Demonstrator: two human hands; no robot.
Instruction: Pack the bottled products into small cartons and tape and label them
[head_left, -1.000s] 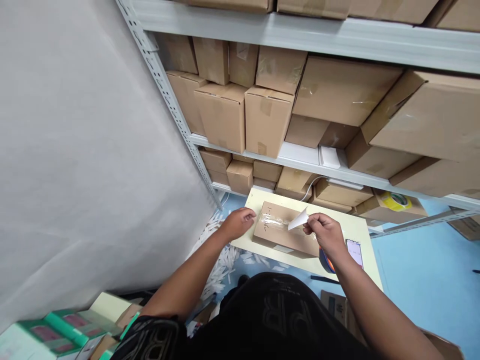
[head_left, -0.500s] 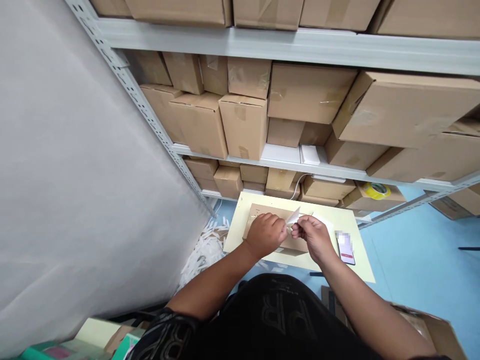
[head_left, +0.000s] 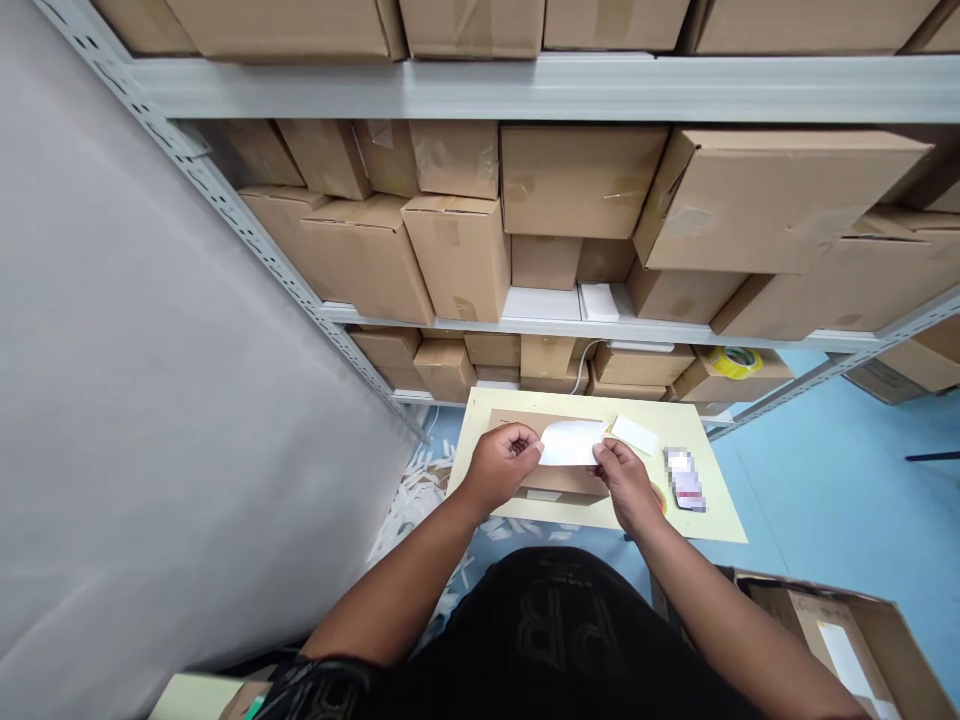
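A blank white label (head_left: 571,443) is stretched between my two hands above a cardboard box (head_left: 566,482). My left hand (head_left: 504,462) pinches its left end, with fingers curled. At the other end, my right hand (head_left: 624,478) grips the right edge between thumb and fingers. The box lies flat on a pale yellow table (head_left: 720,495), partly hidden by my hands and the label. Just behind my right hand lies a white stack of paper or labels (head_left: 634,434). A roll of tape (head_left: 659,497) shows in part beside my right wrist.
A phone (head_left: 684,480) lies on the table's right side. Metal shelving (head_left: 480,90) full of cardboard boxes stands beyond, with yellow tape (head_left: 736,362) on a lower box. Paper strips (head_left: 409,495) litter the floor at left. An open carton (head_left: 862,620) stands at lower right.
My hands have moved apart, and the white label now lies flat and stretched between them instead of angled up. The view has shifted slightly, uncovering the white stack and the tape roll.
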